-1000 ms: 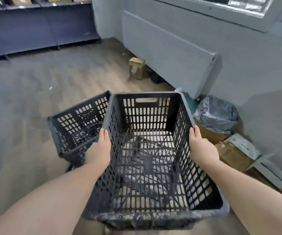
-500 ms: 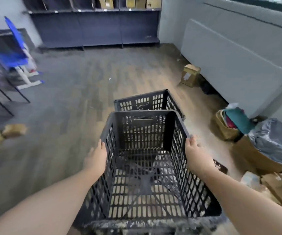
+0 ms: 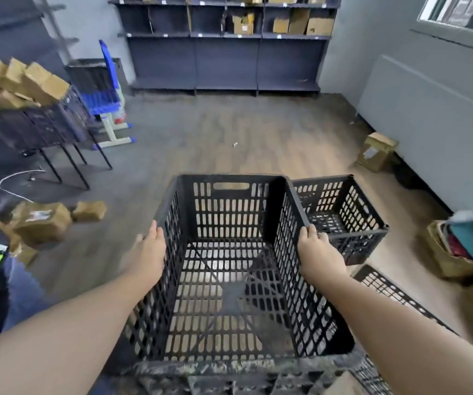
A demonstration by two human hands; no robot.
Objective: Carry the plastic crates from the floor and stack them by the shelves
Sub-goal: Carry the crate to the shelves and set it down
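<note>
A black slotted plastic crate (image 3: 229, 212) hangs in front of me, lifted off the floor, empty. My left hand (image 3: 149, 252) grips its left wall at the rim, and my right hand (image 3: 319, 252) grips the right wall at the rim. A second black crate (image 3: 343, 212) stands on the wooden floor just right of the held one. Part of a third crate (image 3: 386, 286) shows low at the right. The dark shelves (image 3: 223, 61) stand against the far wall, with cardboard boxes on their upper levels.
A cardboard box (image 3: 376, 151) lies by the right wall. A blue chair (image 3: 107, 89) and a dark rack (image 3: 44, 121) topped with boxes stand at the left, with loose boxes (image 3: 44, 220) on the floor below. A basket of cloth (image 3: 451, 252) sits far right.
My view has swung left with the crate held in both hands. The shelves are now straight ahead, and the second crate has passed from left of the held crate to its right.
</note>
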